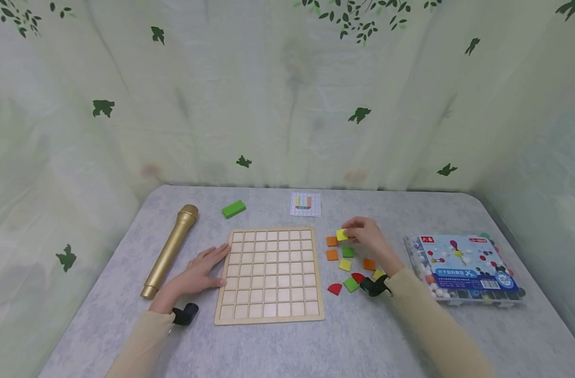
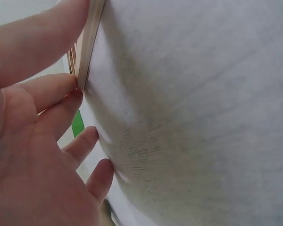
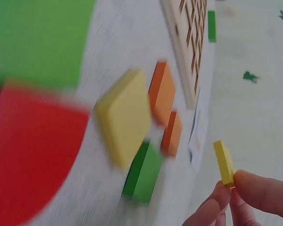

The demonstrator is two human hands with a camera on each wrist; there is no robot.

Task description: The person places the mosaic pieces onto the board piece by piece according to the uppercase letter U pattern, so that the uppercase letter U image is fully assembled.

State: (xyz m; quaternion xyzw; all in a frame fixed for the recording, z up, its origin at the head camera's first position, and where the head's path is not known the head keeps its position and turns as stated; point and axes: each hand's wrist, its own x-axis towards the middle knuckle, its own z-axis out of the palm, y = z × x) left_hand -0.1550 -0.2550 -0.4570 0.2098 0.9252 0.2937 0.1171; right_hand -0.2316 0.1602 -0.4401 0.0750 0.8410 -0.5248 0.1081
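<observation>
A yellow square tile (image 3: pixel 224 162) is pinched between the thumb and fingers of my right hand (image 1: pixel 366 234), raised over the loose pieces in the right wrist view. My left hand (image 1: pixel 199 270) touches the left edge of the wooden grid board (image 1: pixel 272 275), its fingers spread and fairly straight. In the left wrist view, the thumb and fingertips meet the board's rim (image 2: pixel 87 52). Right of the board lie orange tiles (image 1: pixel 332 255), green tiles (image 1: pixel 351 284), yellow tiles (image 1: pixel 345 264) and red quarter-round pieces (image 1: pixel 335 289). No tile sits in the grid's cells.
A printed pattern card (image 1: pixel 305 203) with a coloured U shape lies behind the board. A green block (image 1: pixel 233 209) is at the back left, near a gold microphone (image 1: pixel 170 252). At the right stands a clear plastic box (image 1: pixel 467 268) of molecule model parts.
</observation>
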